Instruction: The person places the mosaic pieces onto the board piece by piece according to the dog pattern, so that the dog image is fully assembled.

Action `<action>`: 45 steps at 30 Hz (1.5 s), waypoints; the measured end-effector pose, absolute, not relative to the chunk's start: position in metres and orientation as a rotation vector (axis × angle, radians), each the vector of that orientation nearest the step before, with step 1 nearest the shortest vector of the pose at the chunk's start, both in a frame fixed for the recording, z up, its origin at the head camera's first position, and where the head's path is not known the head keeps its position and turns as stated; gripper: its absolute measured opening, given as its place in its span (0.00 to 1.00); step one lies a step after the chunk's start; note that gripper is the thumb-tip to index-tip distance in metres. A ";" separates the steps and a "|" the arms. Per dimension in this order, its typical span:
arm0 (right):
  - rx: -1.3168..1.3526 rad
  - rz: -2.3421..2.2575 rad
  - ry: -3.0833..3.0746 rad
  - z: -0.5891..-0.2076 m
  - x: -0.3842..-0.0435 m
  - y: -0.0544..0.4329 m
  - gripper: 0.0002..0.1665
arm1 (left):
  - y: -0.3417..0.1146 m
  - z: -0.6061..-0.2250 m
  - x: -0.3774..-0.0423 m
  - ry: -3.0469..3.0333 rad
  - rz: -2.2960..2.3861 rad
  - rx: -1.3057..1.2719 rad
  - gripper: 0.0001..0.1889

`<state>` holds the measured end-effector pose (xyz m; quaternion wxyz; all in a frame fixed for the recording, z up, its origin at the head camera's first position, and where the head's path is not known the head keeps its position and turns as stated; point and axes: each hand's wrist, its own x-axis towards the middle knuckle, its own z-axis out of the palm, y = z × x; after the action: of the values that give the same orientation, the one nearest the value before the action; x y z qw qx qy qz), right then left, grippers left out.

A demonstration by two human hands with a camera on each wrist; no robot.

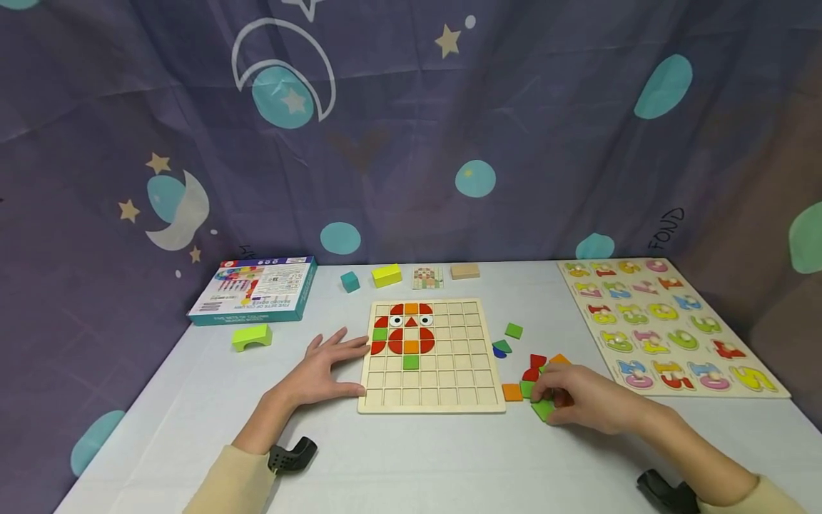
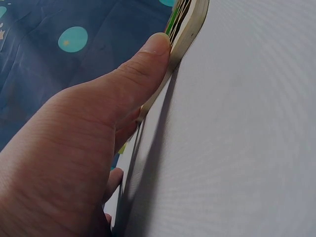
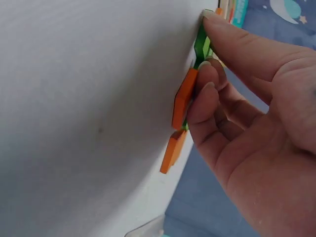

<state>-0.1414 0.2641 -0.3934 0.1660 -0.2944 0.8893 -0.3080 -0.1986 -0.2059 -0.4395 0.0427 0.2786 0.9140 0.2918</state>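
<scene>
The left hand (image 1: 327, 368) is spread wide, thumb and a fingertip meeting the left edge of the pale wooden grid board (image 1: 456, 371), probably to keep it from sliding. The right hand (image 1: 591, 400) is narrow: its bent fingers and thumb appear to pinch a flat green tile (image 1: 542, 410) at the table, beside the board (some of that tile is hidden in the head view). An orange square tile (image 1: 511, 392) lies by the board's right edge; whether the two touch, I cannot tell. Loose pieces sit on that side, likely for easy reach. The red, orange and green pieces set in the grid occupy its upper left, leaving bare cells to the right and below. The pale number puzzle board (image 1: 703, 348) bounds the right hand's far side, while the white table (image 1: 411, 457) gives open room in front of the grid.
</scene>
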 end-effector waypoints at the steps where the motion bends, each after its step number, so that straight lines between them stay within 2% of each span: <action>1: -0.843 -0.875 2.533 -0.394 -0.142 0.264 0.13 | -0.206 -0.440 -0.199 2.794 0.897 0.853 0.42; 16: -0.899 -0.859 2.589 -0.395 -0.148 0.259 0.15 | -0.206 -0.440 -0.198 2.789 0.907 0.845 0.41; 35: -0.800 -0.988 2.611 -0.393 -0.167 0.253 0.06 | -0.206 -0.440 -0.198 2.789 0.903 0.828 0.42; 45: -0.756 -1.108 2.591 -0.390 -0.182 0.227 0.04 | -0.205 -0.438 -0.198 2.785 0.902 0.818 0.41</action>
<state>-0.1822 0.2266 -0.3896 0.1116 -0.2576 0.8825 -0.3773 -0.1976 -0.2049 -0.4377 0.0510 0.2687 0.9151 0.2963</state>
